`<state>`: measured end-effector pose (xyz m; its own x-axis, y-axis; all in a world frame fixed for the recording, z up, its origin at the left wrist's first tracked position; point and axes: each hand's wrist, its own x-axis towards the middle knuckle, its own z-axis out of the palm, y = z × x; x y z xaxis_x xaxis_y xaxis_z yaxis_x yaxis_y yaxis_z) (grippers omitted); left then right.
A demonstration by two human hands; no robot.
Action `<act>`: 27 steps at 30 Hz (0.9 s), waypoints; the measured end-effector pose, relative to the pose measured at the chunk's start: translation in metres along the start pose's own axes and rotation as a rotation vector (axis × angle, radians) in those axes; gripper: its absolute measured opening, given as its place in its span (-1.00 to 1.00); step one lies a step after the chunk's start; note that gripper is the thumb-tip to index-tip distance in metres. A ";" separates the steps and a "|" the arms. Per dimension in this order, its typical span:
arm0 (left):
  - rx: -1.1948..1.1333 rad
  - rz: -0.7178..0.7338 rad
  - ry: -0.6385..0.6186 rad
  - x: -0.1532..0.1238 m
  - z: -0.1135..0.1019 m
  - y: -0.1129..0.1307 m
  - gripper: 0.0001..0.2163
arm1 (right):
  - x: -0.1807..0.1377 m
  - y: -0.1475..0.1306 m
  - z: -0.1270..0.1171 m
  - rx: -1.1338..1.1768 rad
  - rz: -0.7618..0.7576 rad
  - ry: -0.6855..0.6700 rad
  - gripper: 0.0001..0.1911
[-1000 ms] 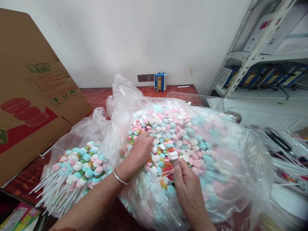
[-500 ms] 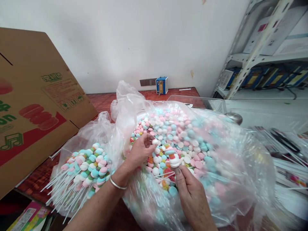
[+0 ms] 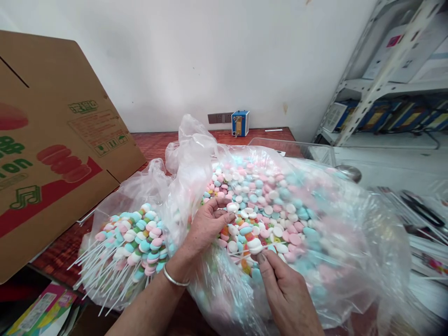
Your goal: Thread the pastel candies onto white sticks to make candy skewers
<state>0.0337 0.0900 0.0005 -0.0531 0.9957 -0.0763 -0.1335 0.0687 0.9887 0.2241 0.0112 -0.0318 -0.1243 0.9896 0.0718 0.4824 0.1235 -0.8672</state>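
Observation:
My left hand (image 3: pixel 207 223), with a silver bangle on the wrist, reaches over the open plastic bag, thumb and fingers closed at a white-and-pink marshmallow (image 3: pixel 232 207). Closed around the lower end of a candy skewer is my right hand (image 3: pixel 287 285). That skewer (image 3: pixel 254 243) carries a blue piece on top, orange-red gummy below it and white marshmallow nearest the fingers; the grip hides most of its stick. Both hands are above loose pink, white and blue marshmallows (image 3: pixel 294 239) in the bag. Colourful gummy rings and several white sticks lie among them.
A second clear bag (image 3: pixel 135 175) on the left holds many finished-looking skewers (image 3: pixel 135 238), sticks toward me. Beyond it leans a cardboard box (image 3: pixel 84 144). A small blue device (image 3: pixel 240 123) stands by the wall, a clear plastic tray (image 3: pixel 311 151) behind the bag, and metal shelving (image 3: pixel 371 88) at right.
The view has shifted slightly, moving the scene a little to the right. My right hand and its skewer are slightly lower; the left still pinches at a marshmallow.

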 end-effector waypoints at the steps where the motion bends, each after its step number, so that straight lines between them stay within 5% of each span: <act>1: 0.012 -0.001 0.000 -0.001 0.000 -0.001 -0.59 | 0.000 -0.001 0.000 -0.003 0.000 -0.001 -0.57; 27: 0.109 0.104 -0.014 -0.009 0.020 -0.011 -0.77 | 0.001 -0.009 0.019 0.218 0.141 0.015 -0.60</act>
<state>0.0556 0.0813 -0.0066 -0.0474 0.9985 0.0280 -0.0199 -0.0290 0.9994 0.2035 0.0094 -0.0337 -0.0551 0.9971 -0.0517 0.2952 -0.0332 -0.9549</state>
